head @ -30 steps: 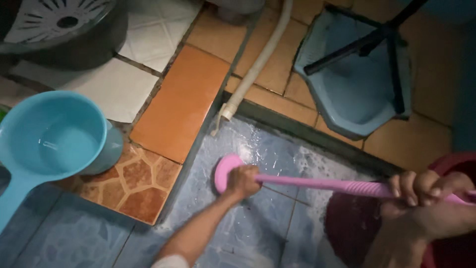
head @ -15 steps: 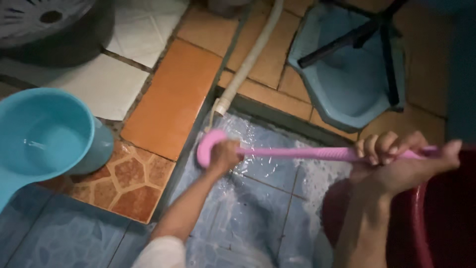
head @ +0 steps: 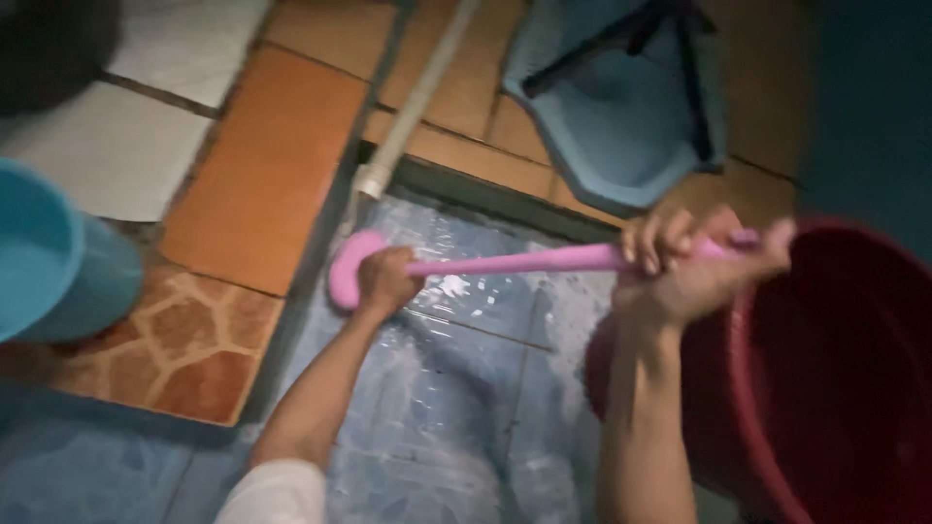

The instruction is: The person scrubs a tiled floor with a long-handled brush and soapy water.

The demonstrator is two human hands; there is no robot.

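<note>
Pink long-handled plastic scrub brush (head: 505, 262) lies low across wet blue floor tiles (head: 456, 388), round head at raised step's edge. Our left hand (head: 386, 281) closed around shaft just behind head; our right hand (head: 694, 262) closed around handle's far end, over dark red plastic bucket (head: 835, 388). White drain hose (head: 413, 102) ends just above head. Blue plastic dipper (head: 58, 257) sits well left.

Light blue dipper (head: 53, 257) at left edge on patterned tile. Dark red bucket (head: 835, 388) at right. Pale hose (head: 413, 102) ends at the wet blue floor (head: 437, 408). Blue squat toilet (head: 621, 107) above, black stand across it.
</note>
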